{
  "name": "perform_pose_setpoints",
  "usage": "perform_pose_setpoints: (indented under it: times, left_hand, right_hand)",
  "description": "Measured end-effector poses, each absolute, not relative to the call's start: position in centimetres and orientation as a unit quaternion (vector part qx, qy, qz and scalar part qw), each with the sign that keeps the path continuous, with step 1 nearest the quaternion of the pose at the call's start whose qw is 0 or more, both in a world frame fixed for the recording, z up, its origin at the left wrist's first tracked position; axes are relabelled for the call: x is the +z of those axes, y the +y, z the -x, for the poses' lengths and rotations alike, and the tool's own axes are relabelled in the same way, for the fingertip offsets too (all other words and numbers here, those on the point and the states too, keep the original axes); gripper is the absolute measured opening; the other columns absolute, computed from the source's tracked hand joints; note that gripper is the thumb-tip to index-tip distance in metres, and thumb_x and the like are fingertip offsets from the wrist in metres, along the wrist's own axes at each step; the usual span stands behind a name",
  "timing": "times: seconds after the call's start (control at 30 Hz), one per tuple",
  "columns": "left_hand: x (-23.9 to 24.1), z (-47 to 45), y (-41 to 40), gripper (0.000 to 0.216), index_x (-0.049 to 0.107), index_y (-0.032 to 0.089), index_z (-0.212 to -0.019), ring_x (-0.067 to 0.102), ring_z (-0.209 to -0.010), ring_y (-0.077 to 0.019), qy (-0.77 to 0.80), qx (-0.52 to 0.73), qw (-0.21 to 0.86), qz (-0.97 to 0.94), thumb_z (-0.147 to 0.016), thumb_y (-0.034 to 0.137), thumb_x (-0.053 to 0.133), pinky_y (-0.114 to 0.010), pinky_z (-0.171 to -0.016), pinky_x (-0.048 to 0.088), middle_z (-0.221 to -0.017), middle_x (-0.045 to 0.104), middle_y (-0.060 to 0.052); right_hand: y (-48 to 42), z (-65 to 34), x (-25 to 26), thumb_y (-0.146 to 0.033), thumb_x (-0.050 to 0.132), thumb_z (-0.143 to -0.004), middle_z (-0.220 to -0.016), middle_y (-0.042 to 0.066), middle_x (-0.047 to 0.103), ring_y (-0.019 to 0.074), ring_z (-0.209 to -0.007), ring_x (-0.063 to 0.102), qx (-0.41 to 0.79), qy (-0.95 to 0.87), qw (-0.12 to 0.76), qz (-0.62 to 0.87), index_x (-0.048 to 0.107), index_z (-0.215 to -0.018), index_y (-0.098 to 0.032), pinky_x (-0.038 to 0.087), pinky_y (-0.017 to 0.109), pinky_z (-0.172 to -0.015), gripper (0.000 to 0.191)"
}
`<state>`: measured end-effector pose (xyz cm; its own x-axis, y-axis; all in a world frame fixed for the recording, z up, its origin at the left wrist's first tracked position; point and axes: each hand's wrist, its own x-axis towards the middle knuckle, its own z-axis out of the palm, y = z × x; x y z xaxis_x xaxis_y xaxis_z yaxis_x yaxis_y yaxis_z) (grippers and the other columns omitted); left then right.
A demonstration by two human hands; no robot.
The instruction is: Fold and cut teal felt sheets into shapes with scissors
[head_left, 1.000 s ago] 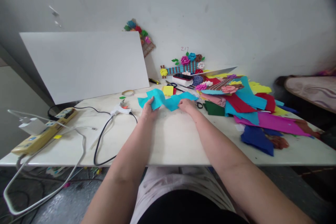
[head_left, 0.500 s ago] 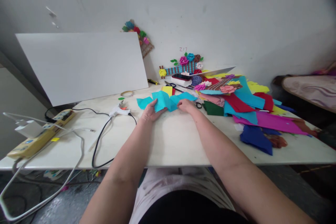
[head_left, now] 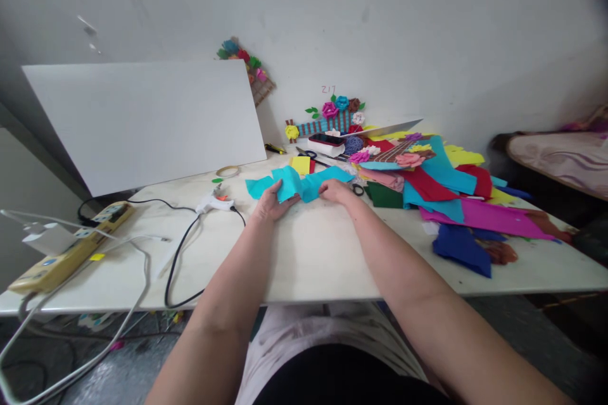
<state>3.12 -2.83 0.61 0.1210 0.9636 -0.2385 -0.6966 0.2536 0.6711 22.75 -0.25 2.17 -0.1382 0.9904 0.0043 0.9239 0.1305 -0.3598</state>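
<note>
A crumpled turquoise felt sheet (head_left: 304,182) lies at the middle of the white table (head_left: 308,253). My left hand (head_left: 273,199) grips its left part, thumb over the fabric. My right hand (head_left: 335,190) pinches the sheet's right part, fingers curled. A yellow felt square (head_left: 301,164) lies just behind the sheet. A white glue gun (head_left: 216,202) rests to the left of my left hand, apart from it.
A heap of coloured felt sheets (head_left: 451,202) covers the table's right side. Scissors (head_left: 308,154), a phone on a box (head_left: 329,141) and felt flower crafts (head_left: 335,115) sit at the back. A white board (head_left: 142,120) leans on the wall. A yellow power strip (head_left: 66,247) with cables lies left.
My left hand has slid right along the turquoise sheet and folded it in toward my right hand. The view has shifted slightly.
</note>
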Motion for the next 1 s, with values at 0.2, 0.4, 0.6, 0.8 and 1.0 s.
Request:
perform_pose_setpoints:
  times: [0.2,0.4,0.6,0.8,1.0]
  left_hand:
    - [0.7,-3.2,-2.8,0.034,0.057,0.014,-0.12,0.064,-0.096,-0.0273,0.331,0.573,0.722,-0.201,-0.091,0.031,0.05,-0.045,-0.086,0.054,-0.103,0.066,-0.016]
    - [0.9,-3.3,-2.9,0.03,0.058,0.017,-0.117,0.064,-0.096,-0.0256,0.339,0.577,0.716,-0.201,-0.091,0.029,0.05,-0.046,-0.088,0.054,-0.103,0.066,-0.013]
    - [0.5,-3.1,-2.7,0.032,0.057,0.017,-0.119,0.064,-0.094,-0.0257,0.334,0.575,0.717,-0.21,-0.09,0.028,0.052,-0.046,-0.086,0.054,-0.103,0.067,-0.013]
    - [0.4,-3.0,-2.6,0.035,0.054,0.014,-0.123,0.065,-0.093,-0.0253,0.331,0.574,0.717,-0.216,-0.09,0.028,0.051,-0.046,-0.088,0.054,-0.105,0.067,-0.014]
    - [0.3,-3.0,-2.4,0.038,0.051,0.016,-0.127,0.066,-0.09,-0.0247,0.332,0.57,0.72,-0.217,-0.091,0.027,0.05,-0.047,-0.085,0.055,-0.107,0.067,-0.013]
  right_hand:
    - [-0.4,-22.7,2.3,-0.019,0.063,-0.076,-0.107,0.0,0.073,0.0203,-0.094,0.066,0.145,-0.743,0.122,0.641,0.076,-0.094,-0.028,0.049,0.028,-0.083,0.024]
    - [-0.7,-22.7,2.6,-0.022,0.063,-0.077,-0.107,0.001,0.073,0.0202,-0.095,0.066,0.154,-0.738,0.12,0.646,0.076,-0.097,-0.027,0.048,0.028,-0.082,0.024]
    - [-0.8,-22.6,2.7,-0.022,0.064,-0.076,-0.102,0.002,0.074,0.0205,-0.09,0.066,0.14,-0.735,0.124,0.651,0.077,-0.093,-0.024,0.048,0.028,-0.081,0.022]
    - [-0.6,-22.1,2.3,-0.024,0.064,-0.078,-0.104,0.003,0.074,0.0214,-0.095,0.065,0.127,-0.735,0.122,0.655,0.076,-0.095,-0.024,0.046,0.03,-0.084,0.02]
    - [-0.3,-21.6,2.0,-0.029,0.059,-0.083,-0.111,0.003,0.071,0.0243,-0.107,0.061,0.102,-0.754,0.108,0.64,0.074,-0.095,-0.025,0.039,0.037,-0.094,0.019]
